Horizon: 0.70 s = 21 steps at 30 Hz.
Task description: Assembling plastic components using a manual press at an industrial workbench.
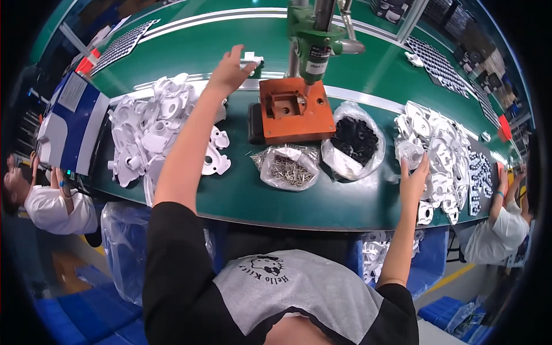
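Observation:
My left hand (229, 73) reaches far forward over the green conveyor belt, its fingers apart. Right beside its fingertips is a small white plastic part (251, 61); I cannot tell whether they touch. On the right, my right hand (414, 179) is at the near left edge of a heap of white plastic housings (443, 144). Its thumb and fingers are spread just short of one housing (410, 152). Between my arms stands a green press (313, 54), its rod pointing down at an orange fixture block (296, 126) with a recess.
Before the fixture lie a bag of metal screws or pins (292, 168) and a bag of black parts (355, 141). Another heap of white housings (152, 129) lies left, beside a blue-and-white machine (75, 123). Blue bins (428, 259) stand below the table edge. Co-workers (60, 207) sit at both sides.

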{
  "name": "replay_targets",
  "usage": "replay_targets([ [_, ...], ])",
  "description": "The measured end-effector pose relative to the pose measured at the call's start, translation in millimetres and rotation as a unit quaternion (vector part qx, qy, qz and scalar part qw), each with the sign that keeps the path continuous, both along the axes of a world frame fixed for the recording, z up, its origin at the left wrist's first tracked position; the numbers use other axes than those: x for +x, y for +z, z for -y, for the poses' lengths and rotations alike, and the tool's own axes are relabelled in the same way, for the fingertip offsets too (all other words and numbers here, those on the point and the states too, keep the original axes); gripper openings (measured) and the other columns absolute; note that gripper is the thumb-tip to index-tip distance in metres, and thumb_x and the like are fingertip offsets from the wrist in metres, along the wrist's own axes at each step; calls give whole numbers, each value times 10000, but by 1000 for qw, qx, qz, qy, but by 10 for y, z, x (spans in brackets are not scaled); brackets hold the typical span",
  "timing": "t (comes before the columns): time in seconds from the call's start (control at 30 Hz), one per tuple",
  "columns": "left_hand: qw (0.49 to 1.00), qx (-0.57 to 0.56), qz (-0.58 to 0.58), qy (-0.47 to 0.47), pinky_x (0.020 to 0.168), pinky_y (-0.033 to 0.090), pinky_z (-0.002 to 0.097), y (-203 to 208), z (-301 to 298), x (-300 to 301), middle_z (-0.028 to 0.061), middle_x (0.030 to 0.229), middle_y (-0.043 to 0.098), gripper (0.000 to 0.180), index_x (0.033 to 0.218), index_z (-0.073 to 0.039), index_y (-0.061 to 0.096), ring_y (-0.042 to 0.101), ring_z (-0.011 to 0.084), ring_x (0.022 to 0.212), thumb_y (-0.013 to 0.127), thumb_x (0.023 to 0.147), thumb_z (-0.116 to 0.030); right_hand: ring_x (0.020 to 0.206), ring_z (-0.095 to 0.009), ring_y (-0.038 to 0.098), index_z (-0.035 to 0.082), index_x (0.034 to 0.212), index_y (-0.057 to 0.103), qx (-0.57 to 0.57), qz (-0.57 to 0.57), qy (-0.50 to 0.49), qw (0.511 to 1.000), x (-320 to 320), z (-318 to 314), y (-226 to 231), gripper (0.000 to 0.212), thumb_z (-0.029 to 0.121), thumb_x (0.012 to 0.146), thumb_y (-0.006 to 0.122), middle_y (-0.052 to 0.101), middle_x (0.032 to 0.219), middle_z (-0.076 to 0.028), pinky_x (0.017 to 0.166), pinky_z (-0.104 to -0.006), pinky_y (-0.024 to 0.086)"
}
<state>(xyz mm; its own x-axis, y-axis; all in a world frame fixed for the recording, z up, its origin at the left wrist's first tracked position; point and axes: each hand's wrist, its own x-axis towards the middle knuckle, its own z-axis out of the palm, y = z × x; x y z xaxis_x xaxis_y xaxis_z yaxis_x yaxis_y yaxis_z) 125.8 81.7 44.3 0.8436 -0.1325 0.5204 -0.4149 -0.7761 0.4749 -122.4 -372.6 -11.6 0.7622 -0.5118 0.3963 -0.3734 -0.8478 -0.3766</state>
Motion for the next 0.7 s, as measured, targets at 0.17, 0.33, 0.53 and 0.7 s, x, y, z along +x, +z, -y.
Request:
replay_targets([
  [0.17, 944, 168, -283, 6, 873, 442, 435, 615, -381, -1180, 212, 1200, 546, 472, 1177, -76, 534, 552, 349, 1063, 682, 766, -257, 1174, -406, 485, 42, 1356, 345, 39, -63, -79, 994, 169, 35, 141, 743, 570, 865, 521, 459, 1310, -247, 939, -485, 406],
  [0.33, 891, 435, -118, -55, 1071, 259, 546, 100, -715, -1933, 172, 1342, 421, 462, 1099, -138, 622, 277, 364, 1348, 712, 646, -153, 1178, -423, 470, 19, 1330, 353, 48, -9, -67, 997, 281, 37, 103, 725, 528, 858, 563, 456, 1282, -276, 965, -478, 384],
  [0.53, 915, 311, -219, -139, 968, 373, 455, 174, -842, -1758, 123, 1087, 549, 262, 975, -88, 614, 486, 336, 1134, 658, 724, -145, 1195, -405, 426, -16, 1359, 318, 49, 135, -16, 989, 157, -56, 30, 710, 272, 817, 675, 349, 1338, -287, 1011, -442, 348],
  [0.7, 980, 96, -173, -36, 687, 461, 434, 342, -495, -1922, 192, 900, 587, 314, 1079, -31, 517, 583, 416, 804, 581, 885, -269, 1010, -197, 532, 74, 1410, 307, 314, 234, 143, 909, -176, -762, 380, 672, 99, 836, 656, 411, 1305, -126, 770, -300, 506],
])
